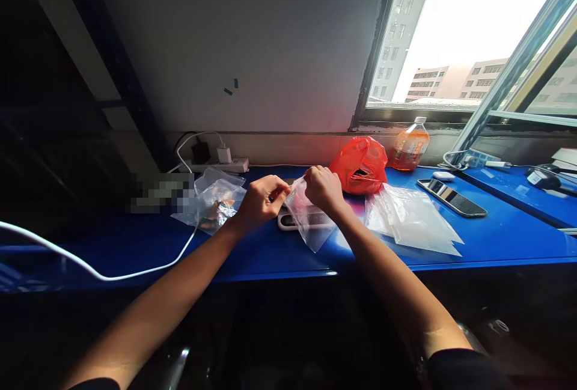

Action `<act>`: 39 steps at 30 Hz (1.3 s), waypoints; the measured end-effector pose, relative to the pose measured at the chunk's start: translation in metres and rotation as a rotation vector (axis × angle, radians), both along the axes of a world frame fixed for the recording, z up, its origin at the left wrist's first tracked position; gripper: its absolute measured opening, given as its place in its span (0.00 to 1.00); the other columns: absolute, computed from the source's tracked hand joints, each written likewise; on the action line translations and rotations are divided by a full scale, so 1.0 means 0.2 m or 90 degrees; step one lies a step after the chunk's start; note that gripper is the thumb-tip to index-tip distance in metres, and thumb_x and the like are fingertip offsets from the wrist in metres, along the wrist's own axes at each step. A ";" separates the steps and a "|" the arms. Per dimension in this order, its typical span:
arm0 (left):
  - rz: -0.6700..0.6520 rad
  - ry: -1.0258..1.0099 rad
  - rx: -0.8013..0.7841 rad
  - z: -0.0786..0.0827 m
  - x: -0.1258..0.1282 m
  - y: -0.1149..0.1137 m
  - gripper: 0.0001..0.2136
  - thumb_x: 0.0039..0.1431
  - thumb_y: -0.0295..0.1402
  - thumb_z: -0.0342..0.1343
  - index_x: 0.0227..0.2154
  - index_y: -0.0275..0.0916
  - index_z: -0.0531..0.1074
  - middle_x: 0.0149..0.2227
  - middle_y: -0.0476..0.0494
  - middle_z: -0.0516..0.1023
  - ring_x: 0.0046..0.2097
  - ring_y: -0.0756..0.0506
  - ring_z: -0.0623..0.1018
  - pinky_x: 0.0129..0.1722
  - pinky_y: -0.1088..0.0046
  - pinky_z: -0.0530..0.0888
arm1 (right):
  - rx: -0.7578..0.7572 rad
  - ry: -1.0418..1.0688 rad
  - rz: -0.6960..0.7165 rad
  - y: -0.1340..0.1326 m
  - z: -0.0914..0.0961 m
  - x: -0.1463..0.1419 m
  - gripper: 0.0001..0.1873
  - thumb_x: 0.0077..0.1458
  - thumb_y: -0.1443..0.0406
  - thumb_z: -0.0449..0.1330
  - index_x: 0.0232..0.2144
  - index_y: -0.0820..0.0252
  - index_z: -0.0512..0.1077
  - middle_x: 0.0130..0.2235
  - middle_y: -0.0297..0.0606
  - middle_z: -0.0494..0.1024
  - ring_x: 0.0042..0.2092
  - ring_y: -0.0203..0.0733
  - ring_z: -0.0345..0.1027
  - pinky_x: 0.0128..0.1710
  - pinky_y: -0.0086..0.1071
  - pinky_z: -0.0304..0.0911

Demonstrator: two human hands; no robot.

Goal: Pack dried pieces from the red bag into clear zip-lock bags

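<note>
A clear plastic bag (311, 229) hangs between my hands, its lower part in front of a white device that looks like a small scale (286, 222). My left hand (264, 201) pinches the bag's upper left edge between thumb and fingers. On the other side, my right hand (323, 188) is closed on the upper right edge. Whatever the bag may hold is hard to make out. Left of my left hand lie filled clear bags (220, 204) with shiny, brownish contents. A stack of flat clear bags (410, 219) lies right of my right hand.
Behind my right hand sits a red plastic bag (360, 164), with an orange drink bottle (411, 145) by the window. A phone (452, 198) and a white earbud case (443, 176) lie on the blue table (509, 240). A white cable (135, 271) loops past the front left edge from a power strip (237, 165).
</note>
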State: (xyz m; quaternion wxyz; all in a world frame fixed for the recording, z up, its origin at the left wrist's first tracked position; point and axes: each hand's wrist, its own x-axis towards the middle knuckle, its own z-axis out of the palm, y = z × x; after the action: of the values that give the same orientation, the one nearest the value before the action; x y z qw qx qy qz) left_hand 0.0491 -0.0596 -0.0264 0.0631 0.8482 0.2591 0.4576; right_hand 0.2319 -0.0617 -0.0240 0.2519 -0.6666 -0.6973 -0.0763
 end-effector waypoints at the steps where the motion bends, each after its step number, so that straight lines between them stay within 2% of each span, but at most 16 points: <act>1: 0.005 -0.010 -0.004 0.00 0.00 0.00 0.07 0.60 0.33 0.54 0.28 0.38 0.73 0.29 0.46 0.77 0.30 0.48 0.74 0.29 0.72 0.69 | 0.005 0.004 0.001 0.01 0.00 0.01 0.13 0.58 0.70 0.50 0.41 0.60 0.72 0.46 0.50 0.75 0.49 0.52 0.66 0.45 0.42 0.60; 6: 0.022 -0.080 -0.040 0.04 -0.05 0.00 0.06 0.58 0.34 0.55 0.29 0.38 0.73 0.28 0.46 0.77 0.30 0.48 0.75 0.30 0.72 0.70 | 0.036 0.077 -0.018 0.05 -0.01 0.18 0.12 0.57 0.71 0.50 0.38 0.60 0.72 0.45 0.49 0.74 0.48 0.50 0.67 0.44 0.40 0.61; 10: 0.051 -0.230 -0.108 0.09 -0.12 0.03 0.07 0.56 0.36 0.56 0.30 0.39 0.73 0.29 0.47 0.77 0.31 0.49 0.76 0.35 0.72 0.73 | 0.104 0.306 -0.040 0.07 -0.02 0.33 0.07 0.57 0.67 0.52 0.32 0.60 0.70 0.38 0.45 0.74 0.42 0.45 0.68 0.43 0.37 0.62; 12: 0.070 -0.251 -0.139 0.09 -0.14 0.06 0.06 0.56 0.36 0.56 0.29 0.39 0.73 0.27 0.48 0.76 0.30 0.49 0.75 0.33 0.73 0.72 | 0.108 0.394 0.023 0.06 -0.01 0.31 0.11 0.60 0.61 0.50 0.34 0.60 0.69 0.33 0.39 0.74 0.37 0.40 0.68 0.38 0.33 0.63; 14: 0.077 -0.237 -0.167 0.08 -0.15 0.09 0.06 0.55 0.36 0.56 0.28 0.38 0.73 0.25 0.48 0.75 0.28 0.49 0.74 0.31 0.73 0.71 | 0.062 0.437 0.175 0.04 0.00 0.23 0.17 0.62 0.54 0.48 0.35 0.60 0.69 0.31 0.36 0.73 0.33 0.37 0.66 0.34 0.30 0.62; 16: 0.078 -0.230 -0.187 0.06 -0.14 0.11 0.07 0.55 0.36 0.56 0.28 0.38 0.73 0.24 0.48 0.74 0.27 0.50 0.73 0.29 0.73 0.69 | 0.019 0.454 0.335 0.00 0.02 0.12 0.20 0.61 0.50 0.49 0.33 0.60 0.69 0.30 0.34 0.72 0.31 0.35 0.65 0.32 0.29 0.60; 17: 0.077 -0.228 -0.192 0.05 -0.14 0.12 0.07 0.55 0.36 0.56 0.29 0.38 0.73 0.24 0.48 0.74 0.27 0.50 0.72 0.28 0.73 0.68 | 0.012 0.445 0.381 -0.02 0.02 0.08 0.20 0.60 0.49 0.52 0.31 0.60 0.69 0.29 0.34 0.72 0.31 0.35 0.64 0.31 0.29 0.59; 20: 0.076 -0.226 -0.198 0.04 -0.14 0.14 0.08 0.56 0.37 0.55 0.29 0.37 0.73 0.25 0.48 0.73 0.26 0.50 0.71 0.28 0.74 0.68 | 0.038 0.417 0.385 -0.06 0.04 0.03 0.18 0.56 0.52 0.57 0.26 0.60 0.67 0.26 0.33 0.70 0.29 0.34 0.60 0.30 0.29 0.56; 23: 0.069 -0.230 -0.204 0.04 -0.15 0.15 0.09 0.56 0.37 0.53 0.29 0.37 0.72 0.24 0.48 0.73 0.26 0.50 0.71 0.28 0.73 0.68 | 0.071 0.487 0.384 -0.06 0.06 0.06 0.16 0.52 0.53 0.59 0.25 0.60 0.68 0.26 0.33 0.70 0.29 0.34 0.60 0.30 0.29 0.56; 28: 0.050 -0.164 -0.216 0.05 -0.14 0.09 0.11 0.57 0.40 0.51 0.29 0.38 0.72 0.25 0.47 0.74 0.28 0.49 0.72 0.30 0.72 0.70 | 0.102 0.642 0.314 -0.09 0.08 0.08 0.09 0.46 0.58 0.59 0.25 0.58 0.72 0.25 0.34 0.71 0.29 0.37 0.62 0.29 0.31 0.59; 30: 0.042 -0.093 -0.226 0.05 -0.14 0.08 0.12 0.57 0.41 0.51 0.29 0.38 0.73 0.27 0.46 0.77 0.29 0.48 0.74 0.32 0.71 0.71 | 0.110 0.677 0.269 -0.13 0.10 0.10 0.08 0.46 0.61 0.58 0.21 0.58 0.70 0.23 0.34 0.70 0.26 0.36 0.60 0.26 0.31 0.56; 32: 0.054 -0.018 -0.232 0.05 -0.14 0.10 0.11 0.56 0.41 0.53 0.30 0.39 0.75 0.30 0.46 0.79 0.31 0.46 0.76 0.34 0.70 0.72 | 0.174 0.703 0.203 -0.19 0.14 0.16 0.09 0.47 0.63 0.56 0.17 0.58 0.67 0.21 0.35 0.68 0.23 0.34 0.58 0.23 0.31 0.54; 34: 0.106 0.033 -0.228 0.04 -0.17 0.15 0.09 0.54 0.39 0.55 0.31 0.40 0.75 0.33 0.45 0.80 0.36 0.44 0.77 0.39 0.68 0.72 | 0.273 0.721 0.132 -0.26 0.20 0.31 0.11 0.48 0.64 0.55 0.16 0.58 0.64 0.20 0.36 0.66 0.21 0.32 0.57 0.22 0.33 0.53; 36: 0.199 0.049 -0.221 0.02 -0.22 0.22 0.07 0.53 0.36 0.57 0.31 0.40 0.75 0.36 0.42 0.79 0.42 0.40 0.76 0.46 0.63 0.71 | 0.346 0.723 0.065 -0.32 0.24 0.53 0.13 0.49 0.65 0.54 0.15 0.58 0.62 0.19 0.35 0.64 0.19 0.30 0.56 0.22 0.34 0.51; 38: 0.311 0.047 -0.225 -0.01 -0.29 0.29 0.05 0.50 0.34 0.58 0.30 0.39 0.74 0.39 0.36 0.78 0.49 0.33 0.73 0.53 0.55 0.66 | 0.394 0.662 -0.065 -0.35 0.25 0.78 0.14 0.51 0.64 0.55 0.16 0.58 0.64 0.19 0.39 0.67 0.20 0.29 0.58 0.23 0.37 0.53; 39: 0.363 0.045 -0.232 -0.03 -0.32 0.32 0.05 0.49 0.34 0.59 0.29 0.39 0.74 0.41 0.34 0.78 0.53 0.30 0.71 0.55 0.51 0.64 | 0.383 0.590 -0.130 -0.35 0.24 0.90 0.15 0.53 0.63 0.54 0.16 0.58 0.66 0.19 0.42 0.69 0.20 0.30 0.60 0.24 0.39 0.54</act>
State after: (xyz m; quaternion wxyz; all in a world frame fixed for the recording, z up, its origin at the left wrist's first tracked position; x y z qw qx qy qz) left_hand -0.0153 0.0038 -0.0317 0.0743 0.7319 0.5651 0.3734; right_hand 0.4126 -0.1319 0.0240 0.7025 -0.5933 -0.3930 0.0047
